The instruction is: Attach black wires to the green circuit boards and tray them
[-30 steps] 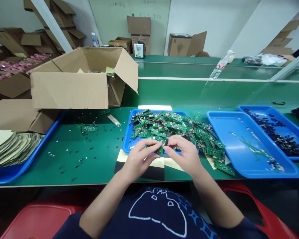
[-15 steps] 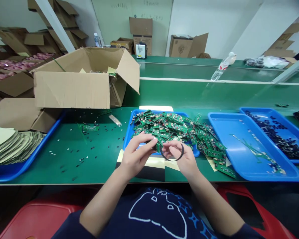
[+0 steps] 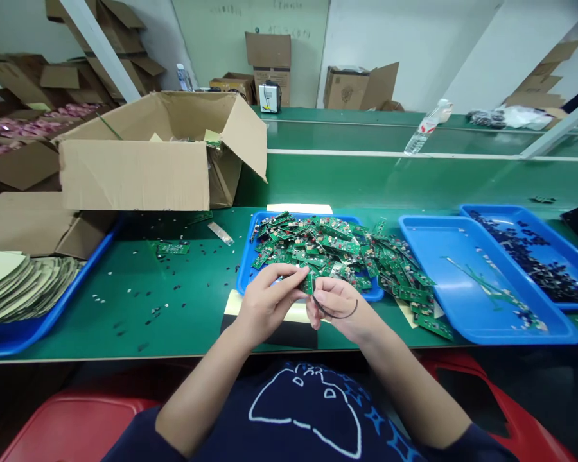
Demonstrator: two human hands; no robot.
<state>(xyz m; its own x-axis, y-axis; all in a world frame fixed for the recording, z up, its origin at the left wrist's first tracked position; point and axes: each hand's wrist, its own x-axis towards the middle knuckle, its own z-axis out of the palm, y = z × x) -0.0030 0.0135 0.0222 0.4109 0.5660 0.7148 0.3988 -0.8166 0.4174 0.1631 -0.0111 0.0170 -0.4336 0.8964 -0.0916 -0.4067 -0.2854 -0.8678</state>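
Between the thumb and fingers of my left hand (image 3: 268, 300) is a small green circuit board (image 3: 309, 283), its lower part partly hidden by the fingers. My right hand (image 3: 347, 309) is closed beside it, with a thin black curved strip (image 3: 336, 317) at its fingertips, bent in an arc over the fingers. The strip's front end comes close to the board; whether they touch I cannot tell. Just beyond both hands, many circuit boards (image 3: 334, 244) lie heaped in a blue tray (image 3: 243, 273) and spill over its right side.
An opened cardboard box (image 3: 135, 174) stands at the back left. Stacked cream sheets (image 3: 29, 285) lie at far left. On the right are a blue tray (image 3: 455, 282) with thin green strips and another tray (image 3: 575, 253) of small black parts. Bits litter the green table (image 3: 197, 321).
My right hand has moved slightly down and closed more around the black strip, which has tipped from a round loop to a flatter arc. The circuit board shows more clearly in my left fingers.
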